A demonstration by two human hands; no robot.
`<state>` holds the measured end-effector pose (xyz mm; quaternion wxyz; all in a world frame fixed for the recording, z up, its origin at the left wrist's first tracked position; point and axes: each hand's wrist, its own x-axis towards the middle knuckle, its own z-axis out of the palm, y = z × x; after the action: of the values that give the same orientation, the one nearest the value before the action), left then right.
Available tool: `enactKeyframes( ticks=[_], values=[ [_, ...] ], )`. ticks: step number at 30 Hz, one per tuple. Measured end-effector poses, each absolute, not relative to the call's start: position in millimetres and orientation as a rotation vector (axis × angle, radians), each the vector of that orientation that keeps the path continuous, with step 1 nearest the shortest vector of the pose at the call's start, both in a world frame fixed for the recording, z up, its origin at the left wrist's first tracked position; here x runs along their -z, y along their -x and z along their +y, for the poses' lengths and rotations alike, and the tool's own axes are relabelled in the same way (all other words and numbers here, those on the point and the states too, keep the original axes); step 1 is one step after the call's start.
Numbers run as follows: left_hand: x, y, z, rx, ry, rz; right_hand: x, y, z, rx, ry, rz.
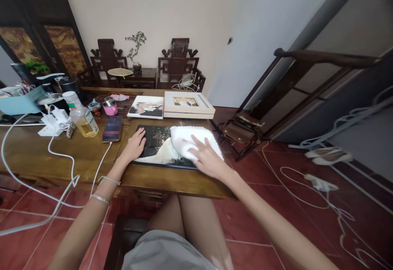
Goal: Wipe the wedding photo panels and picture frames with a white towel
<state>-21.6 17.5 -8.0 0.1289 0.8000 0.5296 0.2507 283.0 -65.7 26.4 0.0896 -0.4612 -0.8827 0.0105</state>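
A dark photo panel (155,137), printed with a pale flowing dress shape, lies flat near the table's front edge. My left hand (135,145) rests on its left edge, fingers stretched out and lying on the surface, holding nothing. Over the panel's right part is a bunched white cloth (181,137), which hides what is beneath it. My right hand (208,157) grips and presses this cloth from above, its fingers bent into the folds. Just behind the panel are a picture-covered album (149,108) and a cream box (188,112) with a framed picture on top.
Left of the panel are a phone (112,129) on a white cable, a bottle (82,116) of yellow liquid, a pink cup (109,107) and a loaded power strip (52,124). A wooden chair with a brown bag (241,130) stands to the right. Cables trail over the floor.
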Motion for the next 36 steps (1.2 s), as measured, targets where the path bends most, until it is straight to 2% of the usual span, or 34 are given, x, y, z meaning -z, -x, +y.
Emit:
enactKeyframes(
  ticks=[6,15,18,29,32,36],
  values=[
    [6,21,16,-0.701,-2.359,1.549,-28,-290,-121,-0.107,1.232,-2.7],
    [4,21,13,-0.677,-2.326,1.549,-27,-281,-3,-0.016,1.535,-2.549],
    [8,22,16,-0.718,-2.317,1.554,-26,-278,10,0.005,1.581,-2.528],
    [3,18,12,-0.672,-2.32,1.571,-29,-286,-131,-0.154,1.226,-2.676],
    [-1,18,10,-0.631,-2.321,1.575,-31,-288,-114,-0.161,1.267,-2.654],
    [0,19,12,-0.636,-2.322,1.566,-24,-291,-47,-0.113,1.427,-2.558]
  ],
)
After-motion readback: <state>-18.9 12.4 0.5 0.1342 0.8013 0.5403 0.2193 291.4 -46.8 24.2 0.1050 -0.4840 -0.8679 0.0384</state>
